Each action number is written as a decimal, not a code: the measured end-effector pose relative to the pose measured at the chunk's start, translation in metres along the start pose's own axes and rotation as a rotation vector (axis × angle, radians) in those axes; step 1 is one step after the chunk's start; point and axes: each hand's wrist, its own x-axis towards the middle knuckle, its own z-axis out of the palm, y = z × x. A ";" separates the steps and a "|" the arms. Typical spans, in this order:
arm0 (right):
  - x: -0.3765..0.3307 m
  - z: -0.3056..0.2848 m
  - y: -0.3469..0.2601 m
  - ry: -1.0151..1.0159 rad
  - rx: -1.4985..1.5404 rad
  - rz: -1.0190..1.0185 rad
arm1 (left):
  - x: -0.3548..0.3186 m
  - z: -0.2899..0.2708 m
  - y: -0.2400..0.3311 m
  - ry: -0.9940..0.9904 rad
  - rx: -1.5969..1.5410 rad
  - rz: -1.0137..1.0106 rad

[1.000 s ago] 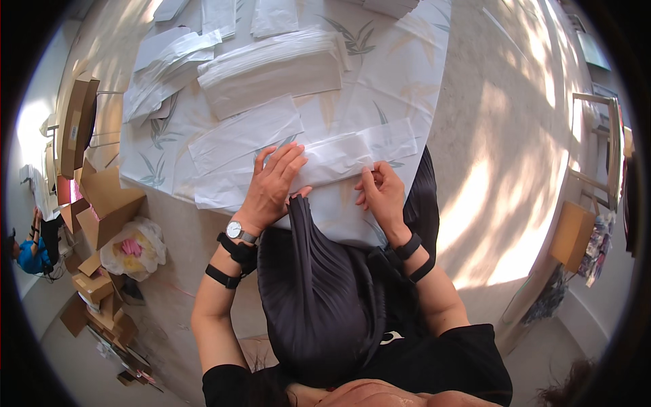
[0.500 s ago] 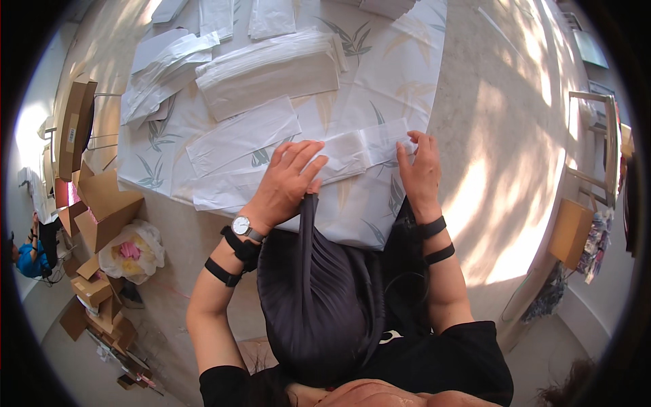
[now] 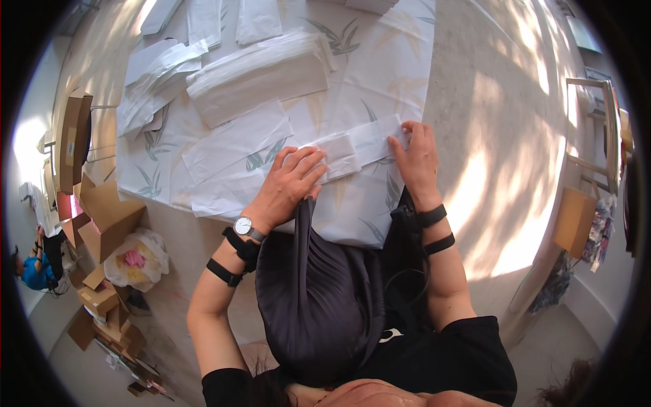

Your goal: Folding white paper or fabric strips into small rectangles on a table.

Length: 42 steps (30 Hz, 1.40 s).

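My left hand point(image 3: 290, 180) lies across a long white sleeve point(image 3: 339, 157) near the front edge of the table, its fingers stretched out over the thin material. The sleeve looks like paper or thin film, with a folded, more opaque middle. From this a translucent strip point(image 3: 375, 140) runs to the right. At its far end my right hand point(image 3: 417, 156) has the strip's edge between thumb and fingers. Another flat white sleeve point(image 3: 237, 139) lies just beyond my left hand. Dark pleated cloth point(image 3: 319, 298) reaches up to just below my left wrist and partly covers the table edge.
A thick stack of white sleeves point(image 3: 261, 80) lies farther back on the patterned tablecloth point(image 3: 380, 68), with a loose pile point(image 3: 156, 85) to its left. Open cardboard boxes point(image 3: 112, 217) and a plastic bag point(image 3: 139, 261) stand at left. Another person point(image 3: 37, 268) is at far left.
My right thumb and fingers have come together at the strip's outer end. My left hand stays on the sleeve. The whole view has shifted slightly.
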 end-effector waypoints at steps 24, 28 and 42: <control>0.008 0.006 0.009 0.084 0.107 -0.083 | 0.028 0.021 0.009 -0.019 0.031 0.038; 0.006 -0.009 -0.008 0.012 0.327 0.078 | 0.024 0.022 0.007 -0.033 0.042 0.036; -0.027 -0.020 -0.072 0.051 0.610 -0.082 | 0.025 0.026 0.006 -0.062 0.008 0.020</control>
